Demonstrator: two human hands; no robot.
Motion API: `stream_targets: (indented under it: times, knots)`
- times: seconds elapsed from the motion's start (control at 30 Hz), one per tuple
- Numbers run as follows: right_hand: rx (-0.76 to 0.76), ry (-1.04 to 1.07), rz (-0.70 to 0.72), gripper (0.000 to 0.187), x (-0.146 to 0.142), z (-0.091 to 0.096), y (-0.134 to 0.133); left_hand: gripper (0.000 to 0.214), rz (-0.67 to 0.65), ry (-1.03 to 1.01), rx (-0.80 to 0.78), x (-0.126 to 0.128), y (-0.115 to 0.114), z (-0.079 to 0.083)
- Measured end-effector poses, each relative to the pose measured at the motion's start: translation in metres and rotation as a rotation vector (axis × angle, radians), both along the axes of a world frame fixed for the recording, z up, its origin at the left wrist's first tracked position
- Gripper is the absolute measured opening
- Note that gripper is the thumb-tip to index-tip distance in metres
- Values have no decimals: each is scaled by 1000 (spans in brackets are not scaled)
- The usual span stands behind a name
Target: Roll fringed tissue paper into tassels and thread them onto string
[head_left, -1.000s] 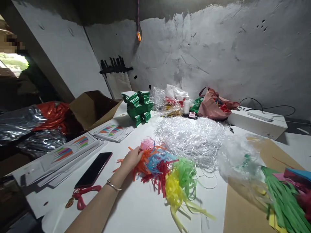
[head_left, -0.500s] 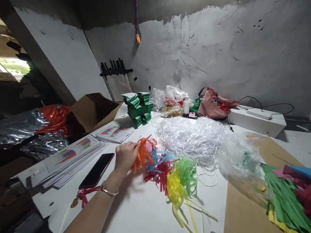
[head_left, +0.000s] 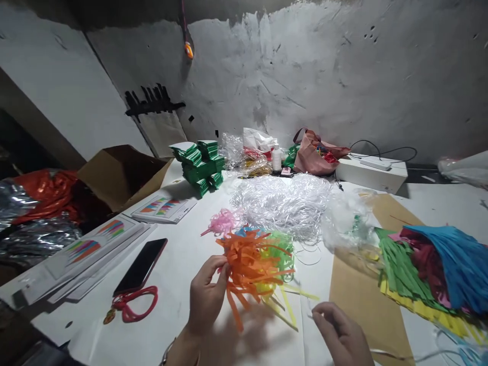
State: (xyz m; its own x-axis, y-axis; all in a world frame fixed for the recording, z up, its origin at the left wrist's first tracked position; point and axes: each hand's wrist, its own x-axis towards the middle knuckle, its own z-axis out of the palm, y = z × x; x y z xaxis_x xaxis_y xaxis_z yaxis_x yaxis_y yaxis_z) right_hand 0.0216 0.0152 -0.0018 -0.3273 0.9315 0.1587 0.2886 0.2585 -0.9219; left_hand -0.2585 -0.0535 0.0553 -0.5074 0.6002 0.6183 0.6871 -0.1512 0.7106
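Observation:
My left hand [head_left: 208, 292] pinches one end of an orange paper tassel [head_left: 251, 264], whose cut strips fan out to the right above the table. Closed in a pinch, my right hand [head_left: 341, 330] grips a thin white string [head_left: 310, 306]; a short end sticks out by the fingertips and a longer length trails off behind the hand. Partly covered by the orange strips lie a yellow tassel [head_left: 292, 305], a light green tassel [head_left: 284, 246] and a blue one [head_left: 249, 230]. A pink tassel [head_left: 223, 222] rests farther back.
A heap of white string [head_left: 282, 203] lies mid-table beside a clear plastic bag [head_left: 348, 218]. Fringed paper sheets [head_left: 438, 264] are piled at right. A phone [head_left: 141, 267], printed packs [head_left: 95, 249], green bundles [head_left: 200, 170] and an open carton [head_left: 122, 175] stand left.
My left hand has lifted the orange tassel toward me from the row, uncovering the pink one. My right hand has come into view with the white string. The view has turned right.

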Motion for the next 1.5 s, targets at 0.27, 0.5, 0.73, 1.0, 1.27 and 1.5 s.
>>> stream_targets:
  times: [0.27,0.5,0.73,1.0,1.27,1.5]
  knots:
    - [82,230,188,31,4,51,-19,16,-388,116,-42,77,-20,5]
    - [281,219,243,18,12,88,-13,16,-581,-101,-312,103,-29,5]
    - [100,177,202,26,22,83,-24,27,-618,-516,-269,153,-24,-1]
    - [-34,130,100,32,51,71,-17,33,-395,-1292,-255,180,-15,-19]
    - [117,-31,51,37,72,63,-17,39,-92,-1043,-136,166,-19,-33]
    - [-179,209,128,32,76,62,-21,22,-781,-606,-508,201,-26,-15]
